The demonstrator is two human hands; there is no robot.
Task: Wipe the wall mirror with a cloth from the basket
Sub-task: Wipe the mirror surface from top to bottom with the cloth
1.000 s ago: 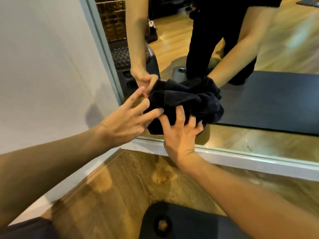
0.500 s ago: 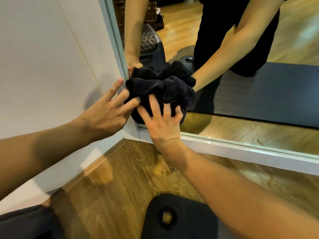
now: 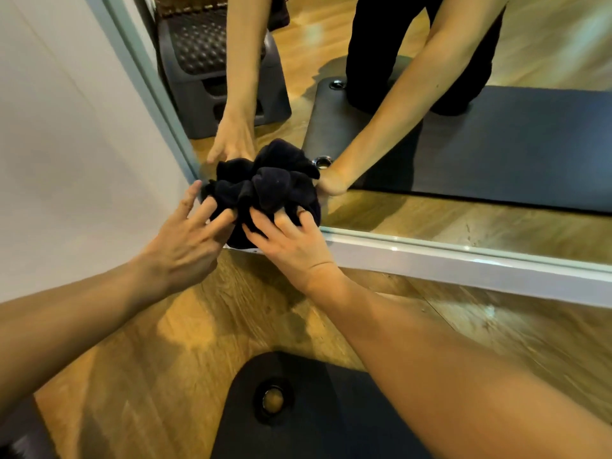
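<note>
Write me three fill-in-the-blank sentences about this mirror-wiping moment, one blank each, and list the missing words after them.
1. Both hands press a bunched cloth whose colour is ____.
2. The cloth sits at the bottom ____ corner of the mirror, seen from the person's side.
3. The left hand and right hand touch the cloth with fingers that are spread, not curled into a ____.

Missing words: black; left; fist
</note>
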